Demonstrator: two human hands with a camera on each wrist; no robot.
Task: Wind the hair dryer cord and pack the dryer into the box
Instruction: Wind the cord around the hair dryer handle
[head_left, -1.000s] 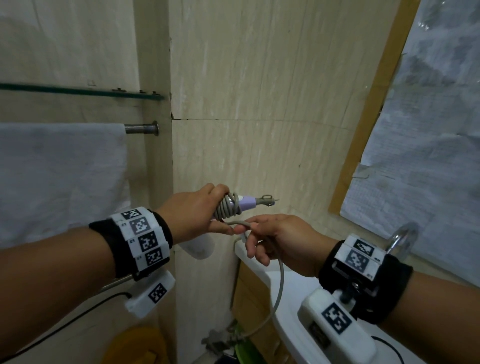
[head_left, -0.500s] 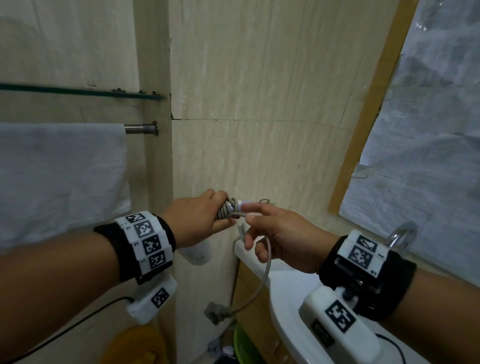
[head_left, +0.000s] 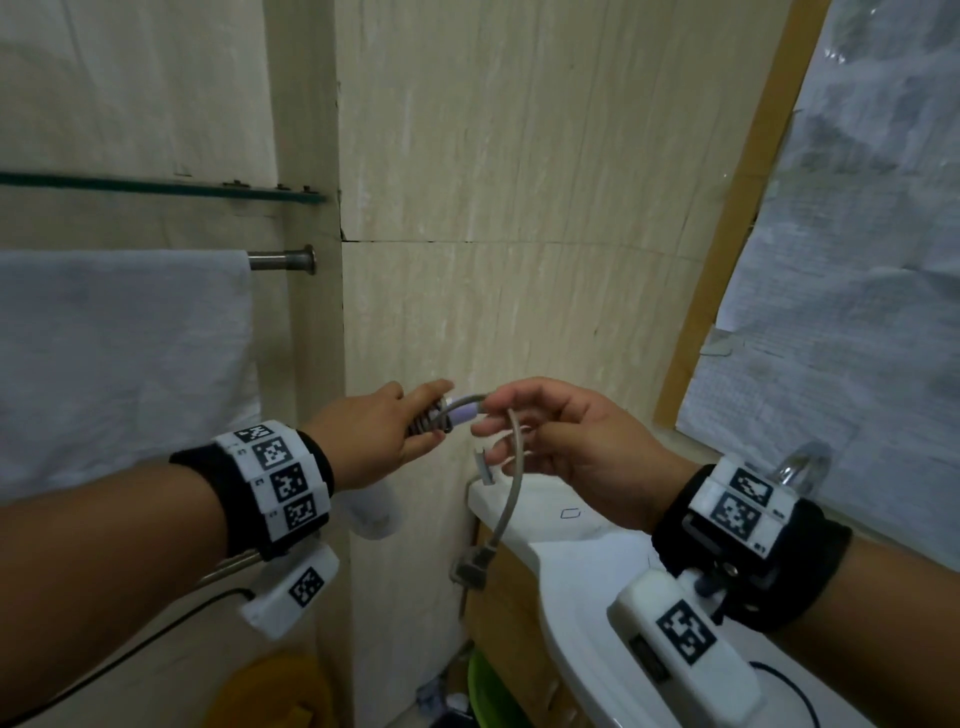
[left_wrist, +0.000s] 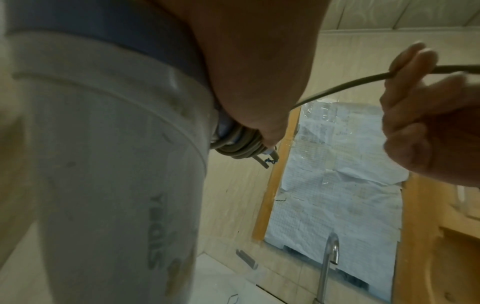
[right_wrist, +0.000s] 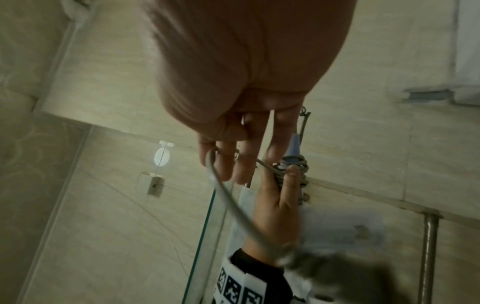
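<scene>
My left hand (head_left: 387, 439) grips the hair dryer by its handle, where several turns of grey cord (head_left: 430, 418) are wound; the lilac handle end (head_left: 460, 410) sticks out to the right. The white dryer body (left_wrist: 116, 185) fills the left wrist view and shows below my left hand (head_left: 371, 512) in the head view. My right hand (head_left: 550, 431) pinches the loose cord (head_left: 511, 483) just right of the handle end. The cord hangs down to the grey plug (head_left: 470, 566), which dangles in the air. No box is in view.
A white washbasin (head_left: 566, 582) with a chrome tap (head_left: 797, 465) lies below my right arm. A paper-covered window (head_left: 841, 291) is at the right. At the left a towel (head_left: 119, 353) hangs on a rail under a glass shelf (head_left: 156, 184). Yellow and green tubs sit on the floor.
My right hand has carried the cord up from below the handle to level with its end, laying on more cord. The dangling plug has risen.
</scene>
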